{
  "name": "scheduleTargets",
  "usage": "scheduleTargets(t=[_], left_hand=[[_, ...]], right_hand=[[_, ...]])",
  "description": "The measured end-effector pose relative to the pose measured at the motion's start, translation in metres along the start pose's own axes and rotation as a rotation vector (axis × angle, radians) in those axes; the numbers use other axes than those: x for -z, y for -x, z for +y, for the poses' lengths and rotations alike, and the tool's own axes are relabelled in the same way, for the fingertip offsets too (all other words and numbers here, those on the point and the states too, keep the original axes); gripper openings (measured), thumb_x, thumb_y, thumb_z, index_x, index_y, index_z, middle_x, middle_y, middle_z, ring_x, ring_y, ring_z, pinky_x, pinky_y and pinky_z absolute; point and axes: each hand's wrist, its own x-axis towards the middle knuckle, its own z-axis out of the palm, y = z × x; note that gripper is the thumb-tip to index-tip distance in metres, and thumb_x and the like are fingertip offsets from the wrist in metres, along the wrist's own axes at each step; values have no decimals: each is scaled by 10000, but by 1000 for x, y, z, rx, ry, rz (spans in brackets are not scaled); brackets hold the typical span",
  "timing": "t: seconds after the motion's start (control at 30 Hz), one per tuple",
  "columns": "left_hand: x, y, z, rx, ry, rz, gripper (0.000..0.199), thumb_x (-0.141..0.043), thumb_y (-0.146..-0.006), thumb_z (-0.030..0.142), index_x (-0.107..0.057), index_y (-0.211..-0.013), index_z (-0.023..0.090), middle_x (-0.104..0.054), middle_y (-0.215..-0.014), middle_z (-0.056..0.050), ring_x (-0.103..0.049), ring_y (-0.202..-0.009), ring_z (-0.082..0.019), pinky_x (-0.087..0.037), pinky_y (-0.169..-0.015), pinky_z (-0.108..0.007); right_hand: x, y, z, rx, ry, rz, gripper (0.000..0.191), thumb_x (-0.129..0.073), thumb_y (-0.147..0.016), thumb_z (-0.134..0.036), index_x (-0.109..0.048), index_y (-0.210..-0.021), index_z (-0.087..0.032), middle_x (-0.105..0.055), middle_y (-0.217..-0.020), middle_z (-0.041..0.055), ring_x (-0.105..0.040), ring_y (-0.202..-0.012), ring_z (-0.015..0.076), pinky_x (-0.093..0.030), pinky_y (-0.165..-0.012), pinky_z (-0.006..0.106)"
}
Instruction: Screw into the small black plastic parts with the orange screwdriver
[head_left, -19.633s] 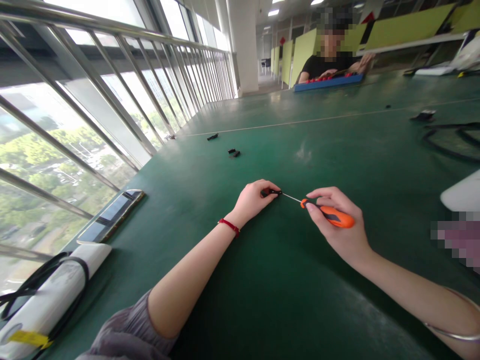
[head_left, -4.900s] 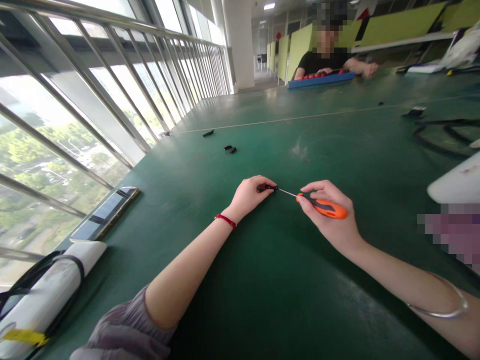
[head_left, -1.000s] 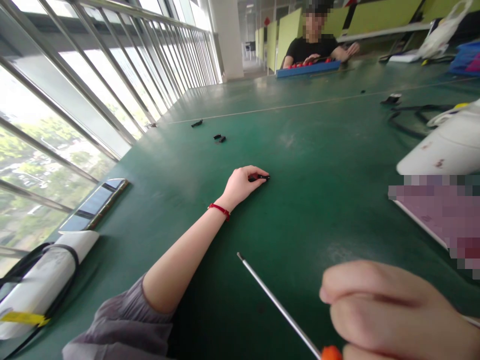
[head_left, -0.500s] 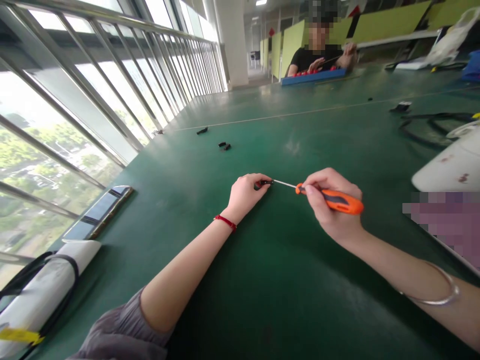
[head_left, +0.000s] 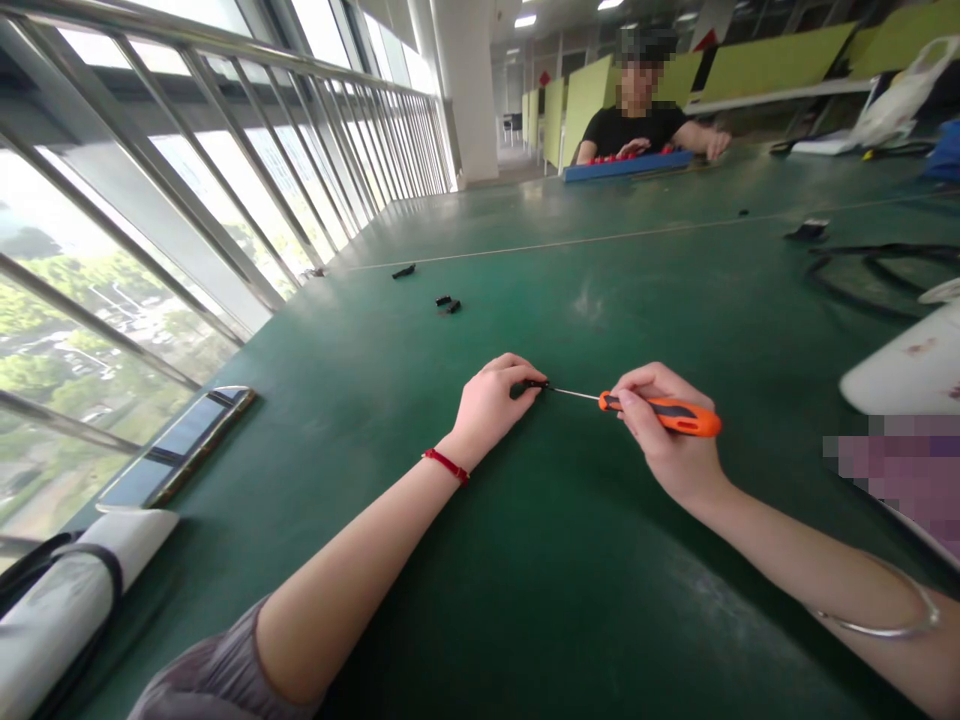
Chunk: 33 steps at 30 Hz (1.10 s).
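Note:
My left hand (head_left: 495, 400) pinches a small black part (head_left: 535, 384) between thumb and fingers, low over the green table (head_left: 570, 600). Most of that part is hidden by the fingers, so its kind does not show. My right hand (head_left: 667, 430) is closed around the orange and dark grey handle of a screwdriver (head_left: 679, 416). The thin metal shaft points left, and its tip meets the right end of the black part.
Several small black pieces (head_left: 448, 305) lie beyond my left hand. At the left are a phone (head_left: 180, 445) and a white object with a black cable (head_left: 82, 590). A white container (head_left: 911, 365) stands right. Across the table, a person (head_left: 637, 130) sits behind a blue tray (head_left: 630, 172).
The view has shifted slightly, so the table's things sit a little lower. The screwdriver lies nearer level, still at the black part. The person opposite has lowered one hand to the table.

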Motion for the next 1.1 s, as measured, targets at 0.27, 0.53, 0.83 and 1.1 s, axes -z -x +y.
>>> scheduleTargets(t=[0.27,0.53,0.83,1.1], left_hand=[[2,2,3,10,12,-11,168,-589,-822,208,-711,-936,230,-676,-954,-11,-599,-903,-168,-491,-796,-302],[2,2,4,26,-7,-13,168,-594,-822,217,-715,-935,243,-683,-964,-2,-600,-906,-168,-491,-794,-295],[2,2,4,41,0,-22,171,-590,-820,218,-717,-931,247,-685,-969,-4,-608,-915,-174,-500,-820,-307],[1,3,3,19,43,-22,173,-590,-812,197,-716,-925,232,-670,-956,-14,-615,-863,-152,-509,-790,-275]], right_hand=[[3,0,-3,47,33,-7,100,-543,-817,-185,-543,-719,-205,-557,-547,-37,-496,-447,89,-385,-434,211],[2,1,-1,1,2,-15,99,-547,-823,-203,-548,-725,-195,-554,-553,-36,-489,-442,85,-378,-424,207],[3,2,1,-23,-17,-16,103,-555,-828,-238,-552,-733,-197,-547,-556,-34,-469,-426,83,-355,-399,213],[2,1,-1,-24,-26,-25,131,-557,-832,-266,-538,-719,-202,-531,-528,-42,-460,-415,85,-354,-406,217]])
